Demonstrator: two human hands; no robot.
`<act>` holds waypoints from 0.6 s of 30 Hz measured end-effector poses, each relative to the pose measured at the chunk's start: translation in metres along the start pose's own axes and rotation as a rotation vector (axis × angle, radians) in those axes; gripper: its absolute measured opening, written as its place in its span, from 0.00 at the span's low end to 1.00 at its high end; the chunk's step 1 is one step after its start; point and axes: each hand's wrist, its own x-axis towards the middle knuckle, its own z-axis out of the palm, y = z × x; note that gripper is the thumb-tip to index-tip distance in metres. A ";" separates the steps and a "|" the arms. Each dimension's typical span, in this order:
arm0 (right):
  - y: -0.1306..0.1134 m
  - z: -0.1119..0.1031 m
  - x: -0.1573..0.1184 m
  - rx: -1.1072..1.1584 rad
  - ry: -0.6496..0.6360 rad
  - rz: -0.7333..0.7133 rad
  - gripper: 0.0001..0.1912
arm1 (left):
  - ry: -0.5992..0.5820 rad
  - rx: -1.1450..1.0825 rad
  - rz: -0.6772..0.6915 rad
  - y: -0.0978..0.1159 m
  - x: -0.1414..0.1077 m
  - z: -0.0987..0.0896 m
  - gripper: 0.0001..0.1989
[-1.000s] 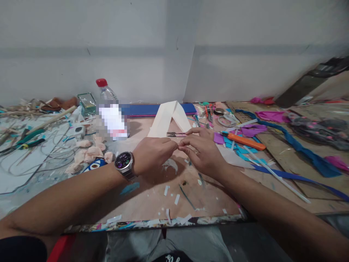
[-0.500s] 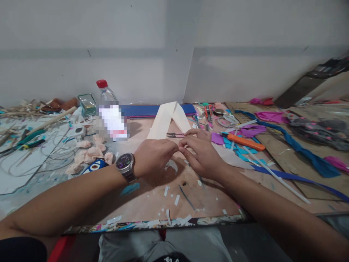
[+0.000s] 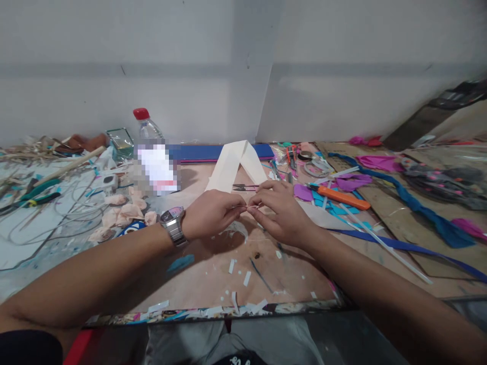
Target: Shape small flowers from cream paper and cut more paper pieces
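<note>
My left hand (image 3: 216, 214) and my right hand (image 3: 279, 212) meet over the middle of the table, fingertips pinched together. Between them is something small and thin with a pinkish look, mostly hidden by the fingers; its kind cannot be made out. Just beyond the fingertips lies a pair of small thread snips (image 3: 245, 187), partly behind my right hand. A folded cream paper strip (image 3: 228, 165) stands in an inverted V behind my hands. Under my left fingers a whitish translucent scrap (image 3: 239, 230) lies on the tabletop.
Left are a red-capped bottle (image 3: 146, 124), a lit phone (image 3: 158, 170), peach crumpled pieces (image 3: 125, 215) and green-handled pliers (image 3: 41, 190). Right are an orange utility knife (image 3: 342, 196), a white stick (image 3: 388, 246), a blue ribbon (image 3: 414, 248) and cardboard (image 3: 403, 213). Paper scraps (image 3: 247, 278) litter the near side.
My left wrist has turned, so the watch face now tilts away. Both hands stay together, fingertips drawn slightly apart, with a bit of the thin pinkish thing showing between them.
</note>
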 end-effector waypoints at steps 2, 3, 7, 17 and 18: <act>-0.001 0.000 0.000 0.012 -0.001 -0.011 0.06 | -0.032 -0.014 0.001 0.001 0.000 -0.001 0.14; -0.002 0.000 0.000 0.018 0.000 -0.016 0.07 | -0.050 -0.026 0.008 0.002 0.000 -0.001 0.14; -0.004 0.000 0.000 0.025 0.000 -0.025 0.07 | -0.118 -0.109 0.015 0.004 0.000 -0.004 0.13; -0.004 -0.002 0.000 0.048 0.015 -0.045 0.06 | -0.214 -0.263 -0.060 0.007 0.002 -0.009 0.13; -0.004 -0.003 0.000 0.040 0.018 -0.047 0.06 | -0.225 -0.277 -0.061 0.006 0.002 -0.009 0.14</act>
